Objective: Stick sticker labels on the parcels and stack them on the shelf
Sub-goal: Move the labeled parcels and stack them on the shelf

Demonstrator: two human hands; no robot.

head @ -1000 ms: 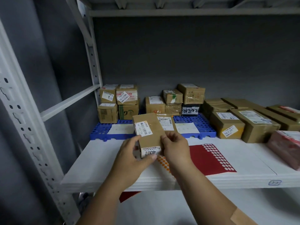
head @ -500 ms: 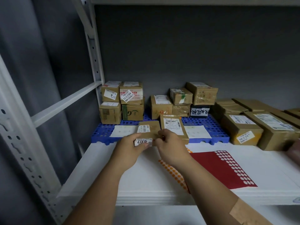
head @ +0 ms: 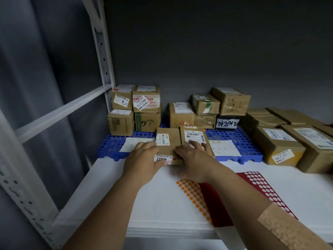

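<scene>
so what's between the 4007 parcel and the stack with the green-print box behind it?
Head view: only a bare strip of the blue perforated pallet. The 4007 parcel lies flat on it, and the green-print box stands just behind, apart from it.

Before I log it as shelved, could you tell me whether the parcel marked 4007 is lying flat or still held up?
Lying flat: the 4007 parcel rests on the blue pallet, left hand and right hand on it.

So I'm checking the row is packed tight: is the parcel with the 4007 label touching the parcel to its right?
Touching. The head view shows the 4007 parcel flush against the neighbouring parcel, with no blue mat visible between their long edges.
</scene>
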